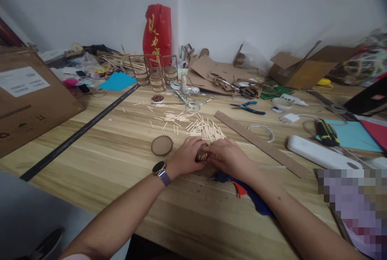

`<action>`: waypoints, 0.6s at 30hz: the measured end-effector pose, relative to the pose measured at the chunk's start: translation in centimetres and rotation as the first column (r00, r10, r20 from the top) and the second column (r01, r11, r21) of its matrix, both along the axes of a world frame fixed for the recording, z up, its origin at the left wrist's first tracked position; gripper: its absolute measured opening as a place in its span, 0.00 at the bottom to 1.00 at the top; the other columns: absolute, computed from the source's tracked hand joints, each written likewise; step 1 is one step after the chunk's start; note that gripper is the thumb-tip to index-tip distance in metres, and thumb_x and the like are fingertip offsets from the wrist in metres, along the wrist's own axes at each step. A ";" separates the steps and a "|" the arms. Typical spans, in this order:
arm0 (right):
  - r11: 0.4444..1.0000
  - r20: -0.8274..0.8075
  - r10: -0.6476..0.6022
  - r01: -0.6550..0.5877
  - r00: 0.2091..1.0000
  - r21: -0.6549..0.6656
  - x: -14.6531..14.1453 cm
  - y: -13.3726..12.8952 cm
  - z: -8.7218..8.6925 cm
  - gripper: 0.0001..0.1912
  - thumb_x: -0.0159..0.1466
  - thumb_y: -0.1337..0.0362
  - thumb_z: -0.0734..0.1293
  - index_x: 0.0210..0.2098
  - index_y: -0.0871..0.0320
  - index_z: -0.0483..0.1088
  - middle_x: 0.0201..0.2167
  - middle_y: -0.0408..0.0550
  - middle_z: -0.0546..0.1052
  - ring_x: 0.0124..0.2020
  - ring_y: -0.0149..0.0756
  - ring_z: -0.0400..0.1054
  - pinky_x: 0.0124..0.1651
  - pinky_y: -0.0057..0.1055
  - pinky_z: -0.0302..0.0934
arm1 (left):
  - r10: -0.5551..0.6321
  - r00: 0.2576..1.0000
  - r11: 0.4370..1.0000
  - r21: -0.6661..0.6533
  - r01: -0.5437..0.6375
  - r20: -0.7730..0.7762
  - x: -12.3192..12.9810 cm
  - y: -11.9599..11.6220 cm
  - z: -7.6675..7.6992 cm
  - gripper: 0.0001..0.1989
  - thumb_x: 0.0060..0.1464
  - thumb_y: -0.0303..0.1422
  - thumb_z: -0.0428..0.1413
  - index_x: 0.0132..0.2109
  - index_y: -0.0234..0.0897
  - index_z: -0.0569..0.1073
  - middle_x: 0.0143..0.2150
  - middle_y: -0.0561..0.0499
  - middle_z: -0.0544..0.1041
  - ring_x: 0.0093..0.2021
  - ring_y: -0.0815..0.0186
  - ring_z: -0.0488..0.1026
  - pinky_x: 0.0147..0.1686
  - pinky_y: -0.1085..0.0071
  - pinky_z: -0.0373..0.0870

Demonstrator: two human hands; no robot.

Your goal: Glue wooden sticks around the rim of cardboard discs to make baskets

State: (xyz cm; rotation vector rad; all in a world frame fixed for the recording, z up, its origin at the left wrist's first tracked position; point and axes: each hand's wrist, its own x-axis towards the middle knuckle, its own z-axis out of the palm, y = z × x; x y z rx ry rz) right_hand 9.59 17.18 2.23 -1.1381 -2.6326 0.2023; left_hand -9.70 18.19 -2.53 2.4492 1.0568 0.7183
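Note:
Between my two hands is a small brown cardboard piece (202,154) with short pale sticks along its side. My left hand (188,156), with a watch (159,168) on the wrist, is closed around its left side. The fingers of my right hand (227,154) pinch at its right edge and cover part of it. A pile of pale sticks (208,128) lies just beyond my hands. Left of my left hand, a round cardboard disc (162,146) with a dark beaded rim lies flat. A blue and orange tool (240,188) lies partly under my right forearm.
Small stick baskets (157,79) stand near a red bag (157,34) at the back. A cardboard strip (260,142), blue pliers (248,107) and a white power strip (323,153) lie to the right. A large carton (33,102) and a black strip (81,131) are at left.

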 end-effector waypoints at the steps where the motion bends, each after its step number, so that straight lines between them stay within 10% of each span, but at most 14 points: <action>1: 1.000 -0.007 -0.012 0.012 1.000 -0.004 0.2 -0.1 0.5 0.13 0.61 0.68 0.66 0.45 0.54 0.73 0.37 0.48 0.79 0.40 0.40 0.69 0.43 0.34 0.55 | -0.009 1.000 1.000 -0.006 0.009 0.003 -0.1 0.1 -0.1 0.32 0.45 0.27 0.60 0.58 0.37 0.63 0.59 0.41 0.66 0.63 0.53 0.58 0.64 0.53 0.55; 10: 0.924 0.221 -0.212 0.269 0.952 -0.271 3.7 -3.2 4.7 0.17 0.63 0.54 0.63 0.21 0.55 0.69 0.19 0.44 0.72 0.19 0.32 0.61 0.23 0.29 0.45 | 0.062 0.997 0.997 -0.034 -0.063 -0.041 -0.4 0.0 -0.2 0.34 0.46 0.32 0.62 0.60 0.33 0.62 0.65 0.36 0.59 0.67 0.49 0.51 0.65 0.50 0.51; 18: 0.772 0.223 -0.291 0.366 0.931 -0.520 6.7 -5.4 1.0 0.10 0.50 0.63 0.70 0.32 0.53 0.69 0.27 0.43 0.76 0.28 0.37 0.68 0.27 0.28 0.51 | 0.071 0.997 0.997 -0.021 -0.071 -0.030 -0.1 -0.1 -0.1 0.33 0.46 0.29 0.60 0.60 0.31 0.62 0.62 0.37 0.63 0.64 0.51 0.57 0.64 0.53 0.55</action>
